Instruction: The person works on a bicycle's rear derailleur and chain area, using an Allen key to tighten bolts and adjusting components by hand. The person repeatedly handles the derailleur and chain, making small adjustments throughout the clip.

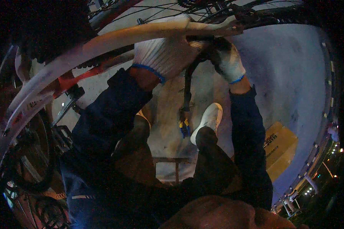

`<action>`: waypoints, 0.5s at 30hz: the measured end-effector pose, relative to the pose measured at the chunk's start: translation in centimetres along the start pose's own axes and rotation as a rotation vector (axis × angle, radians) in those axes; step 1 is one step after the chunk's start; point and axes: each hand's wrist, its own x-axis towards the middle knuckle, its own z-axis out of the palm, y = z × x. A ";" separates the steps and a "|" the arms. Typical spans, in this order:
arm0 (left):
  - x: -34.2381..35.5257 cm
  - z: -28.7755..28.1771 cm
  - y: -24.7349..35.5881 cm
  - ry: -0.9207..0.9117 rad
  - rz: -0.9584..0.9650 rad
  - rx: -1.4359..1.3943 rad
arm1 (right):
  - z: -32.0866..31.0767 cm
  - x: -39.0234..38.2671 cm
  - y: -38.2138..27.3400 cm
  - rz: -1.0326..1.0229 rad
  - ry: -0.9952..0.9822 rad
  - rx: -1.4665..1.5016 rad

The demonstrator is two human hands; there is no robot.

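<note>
Both my hands wear white knit gloves with blue cuffs, close together by the end of a bicycle frame's pale tube (141, 31). My left hand (162, 55) reaches under and behind this tube, which crosses over it. Its fingers curl in toward the dark parts beside my right hand; what they grip is hidden. My right hand (230, 63), its fingertips dark, closes round the upper end of a dark curved bar (188, 82). Down toward the floor this bar hangs between my arms. At its lower end lie pliers (184, 129) with yellow and blue handles.
A spoked wheel (160, 11) with a sprocket lies across the top. Leftward are the red frame part (74, 81), a pedal (63, 135) and another wheel. On the grey floor (290, 76), a cardboard piece (281, 149) lies right of my right arm. My white shoe (210, 120) stands near the pliers.
</note>
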 end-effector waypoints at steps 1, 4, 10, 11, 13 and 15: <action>-0.1 -0.1 0.0 -0.051 -0.005 0.018 | -0.1 0.2 0.0 -0.036 0.029 -0.007; -0.1 -0.4 0.2 -0.103 0.028 0.000 | -0.1 0.3 0.2 -0.031 0.047 0.075; 0.7 -1.0 1.0 -0.119 0.052 -0.265 | 1.3 -0.5 1.3 0.133 0.025 0.222; 0.5 -1.2 1.1 -0.140 0.027 -0.163 | 1.5 -0.5 1.6 0.119 0.021 0.192; 0.3 -1.6 1.1 -0.163 0.050 0.012 | 1.6 -0.8 1.8 0.081 0.009 0.117; 0.2 -2.1 0.9 -0.166 0.129 0.160 | 2.1 -0.8 1.7 0.031 -0.008 0.033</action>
